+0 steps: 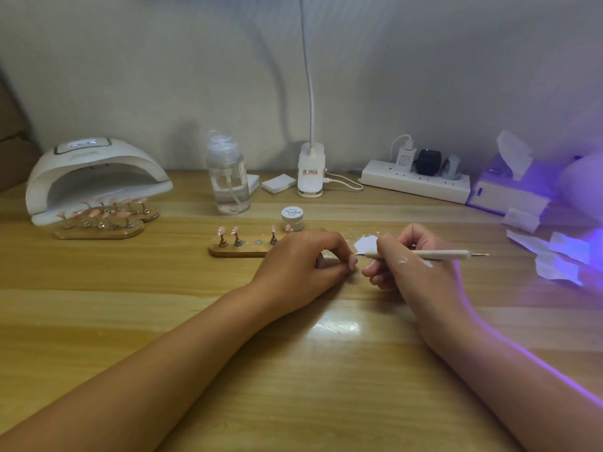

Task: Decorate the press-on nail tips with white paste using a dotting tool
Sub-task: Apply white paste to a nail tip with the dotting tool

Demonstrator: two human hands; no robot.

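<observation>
Table [326, 402]; right hand [411, 265] round dotting tool [437, 254]

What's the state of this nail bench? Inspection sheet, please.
Surface: wooden table, white paste smear beside the right hand.
Job's things: dotting tool pointing at the left hand; near stand with four pink tips, one slot bare; two more stands by the nail lamp; paste jar, lid on.
Clutter: pump bottle, white block, tissue box, paper scraps.
Hands: right hand grips the dotting tool, paste streaks on its back; left hand has fingers curled at the tool's tip, contents hidden.
Cables: white cable from the clip lamp; plugs in the power strip.
Surroundings: plain wall, violet glow at right.
</observation>
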